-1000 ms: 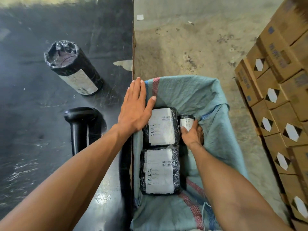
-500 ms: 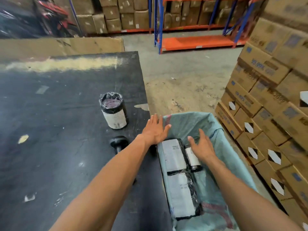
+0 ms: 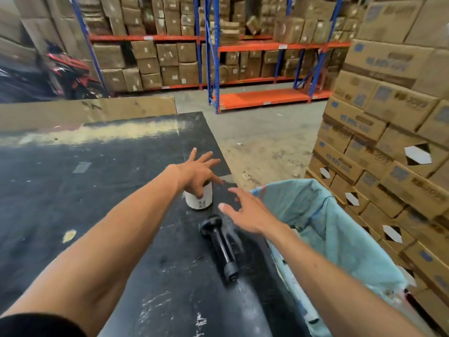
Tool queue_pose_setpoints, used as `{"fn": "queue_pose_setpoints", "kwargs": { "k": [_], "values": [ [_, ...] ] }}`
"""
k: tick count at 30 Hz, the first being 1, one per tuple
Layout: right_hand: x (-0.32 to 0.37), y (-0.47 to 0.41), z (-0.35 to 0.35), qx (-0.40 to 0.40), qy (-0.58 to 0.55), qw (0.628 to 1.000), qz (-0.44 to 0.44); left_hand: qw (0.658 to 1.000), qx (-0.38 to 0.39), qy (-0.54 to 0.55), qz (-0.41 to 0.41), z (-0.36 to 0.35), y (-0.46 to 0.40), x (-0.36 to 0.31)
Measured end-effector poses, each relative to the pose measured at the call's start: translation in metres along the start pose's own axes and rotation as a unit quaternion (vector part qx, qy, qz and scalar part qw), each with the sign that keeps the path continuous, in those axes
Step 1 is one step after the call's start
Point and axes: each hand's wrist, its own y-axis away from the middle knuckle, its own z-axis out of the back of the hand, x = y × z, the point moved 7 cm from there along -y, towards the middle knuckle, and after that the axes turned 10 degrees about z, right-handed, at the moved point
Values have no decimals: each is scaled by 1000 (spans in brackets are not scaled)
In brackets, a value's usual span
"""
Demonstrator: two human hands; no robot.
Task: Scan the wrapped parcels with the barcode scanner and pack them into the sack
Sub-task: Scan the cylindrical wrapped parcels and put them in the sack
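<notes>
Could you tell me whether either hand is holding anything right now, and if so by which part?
The left hand reaches over the upright cylindrical parcel, thumb on its label, grip not yet closed. The right hand holds nothing, fingers spread.

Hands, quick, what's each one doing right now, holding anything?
Left hand: on top of the wrapped cylindrical parcel, thumb on its label, fingers spread; no firm hold yet.
Right hand: open, empty, above the barcode scanner.
</notes>
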Motion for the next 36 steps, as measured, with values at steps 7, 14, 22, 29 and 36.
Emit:
{"fn": "queue_pose_setpoints", "kwargs": {
  "k": [7, 14, 22, 29, 36],
  "values": [
    [35, 8, -64, 41, 56, 995, -68, 988, -60, -143, -19, -24, 7, -4],
    [15, 17, -83, 2, -141, 980, -137, 992, -113, 6, 59, -42, 24, 38],
    [34, 9, -66, -102, -248, 959, -90, 870, -128, 409, 244, -111, 73, 84],
    [73, -13, -39, -176, -311, 934, -10, 761, -180, 553, 289, -138, 103, 73],
    [88, -17, -34, -176, -273, 946, 12, 734, -195, 581, 294, -138, 112, 61]
  ]
}}
